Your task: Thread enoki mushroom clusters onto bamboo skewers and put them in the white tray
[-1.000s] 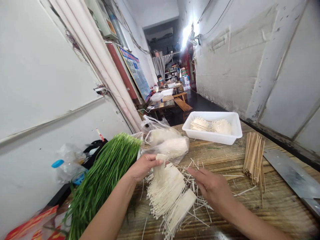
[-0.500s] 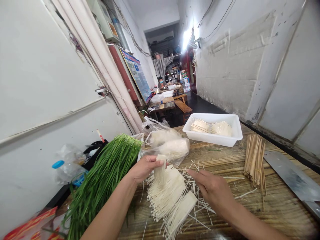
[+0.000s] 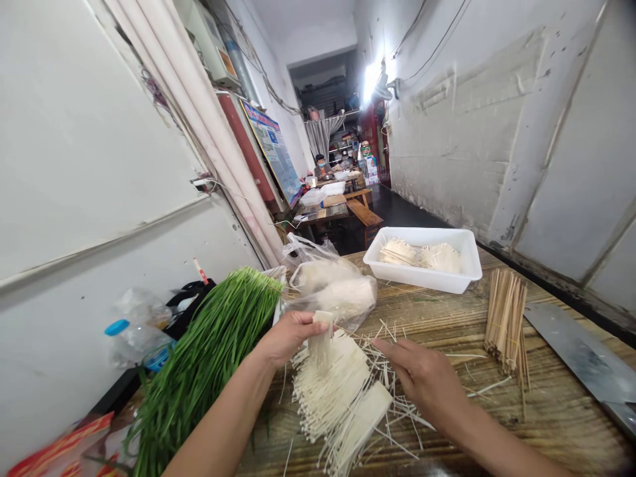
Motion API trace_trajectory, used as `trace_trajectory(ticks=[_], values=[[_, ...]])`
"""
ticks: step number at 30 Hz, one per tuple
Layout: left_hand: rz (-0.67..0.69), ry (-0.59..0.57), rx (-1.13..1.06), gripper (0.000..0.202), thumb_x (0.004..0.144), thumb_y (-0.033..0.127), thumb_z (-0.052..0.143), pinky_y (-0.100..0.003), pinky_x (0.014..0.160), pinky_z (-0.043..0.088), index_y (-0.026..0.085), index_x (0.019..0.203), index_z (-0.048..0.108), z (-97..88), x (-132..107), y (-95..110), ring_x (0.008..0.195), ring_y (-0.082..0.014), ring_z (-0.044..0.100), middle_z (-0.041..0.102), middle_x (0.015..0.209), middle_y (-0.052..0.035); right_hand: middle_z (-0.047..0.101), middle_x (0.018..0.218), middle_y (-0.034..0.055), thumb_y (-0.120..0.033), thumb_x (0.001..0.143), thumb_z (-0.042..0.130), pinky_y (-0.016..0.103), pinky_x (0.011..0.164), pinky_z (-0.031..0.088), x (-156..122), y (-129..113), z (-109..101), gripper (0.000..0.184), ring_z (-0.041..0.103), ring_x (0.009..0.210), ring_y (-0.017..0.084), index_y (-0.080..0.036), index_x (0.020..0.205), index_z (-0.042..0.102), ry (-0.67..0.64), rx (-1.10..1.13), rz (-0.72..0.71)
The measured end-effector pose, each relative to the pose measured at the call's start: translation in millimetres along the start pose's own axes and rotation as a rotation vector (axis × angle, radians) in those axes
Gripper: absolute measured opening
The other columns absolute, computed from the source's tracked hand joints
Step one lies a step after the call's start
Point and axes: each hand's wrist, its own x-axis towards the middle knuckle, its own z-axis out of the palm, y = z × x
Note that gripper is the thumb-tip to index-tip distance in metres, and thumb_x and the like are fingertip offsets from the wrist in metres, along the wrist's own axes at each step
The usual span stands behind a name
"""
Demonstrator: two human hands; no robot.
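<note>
A long striped wooden counter [image 3: 546,411] carries all the things. On its left side lies a wide bundle of long green chives [image 3: 209,344], which reaches toward the wall. In the middle, just beside the chives, lies a heap of thin white enoki mushrooms [image 3: 332,391], with loose strands spread around it. Behind the heap is a clear plastic bag [image 3: 332,288] with more white mushrooms inside. Farther back and to the right stands a white rectangular plastic tray [image 3: 470,265] that holds two mushroom bunches. A flat grey metal blade [image 3: 576,354] lies at the right edge, and near it lies a bundle of pale wooden skewers [image 3: 504,318].

The left hand [image 3: 288,334] is at the far end of the heap. Its fingers are closed on a small white tuft of enoki stems [image 3: 320,334], which hangs down and touches the heap. The right hand [image 3: 422,377] is just beside the heap, over the loose strands; its fingers are stretched out and grip nothing.
</note>
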Motion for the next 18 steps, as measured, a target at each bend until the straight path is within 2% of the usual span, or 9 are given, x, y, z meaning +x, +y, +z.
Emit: trace_trajectory(ticks=[12, 18], values=[[-0.019, -0.032, 0.021, 0.030, 0.059, 0.038, 0.078, -0.030, 0.073, 0.043, 0.012, 0.075, 0.074, 1.6, 0, 1, 0.073, -0.0191, 0.061, 0.072, 0.079, -0.0080, 0.064, 0.068, 0.0036, -0.013, 0.089, 0.041, 0.023, 0.051, 0.039, 1, 12, 3, 0.035, 0.057, 0.056, 0.015, -0.024, 0.113, 0.065, -0.019, 0.121, -0.005], [-0.016, -0.050, 0.041, 0.028, 0.059, 0.036, 0.077, -0.029, 0.071, 0.043, 0.012, 0.074, 0.074, 4.8, -1, 4, 0.071, -0.0182, 0.061, 0.072, 0.076, -0.0075, 0.067, 0.077, 0.0034, -0.015, 0.089, 0.043, 0.024, 0.061, 0.045, 3, 20, 3, 0.034, 0.062, 0.068, 0.016, -0.025, 0.114, 0.064, -0.045, 0.271, 0.005]])
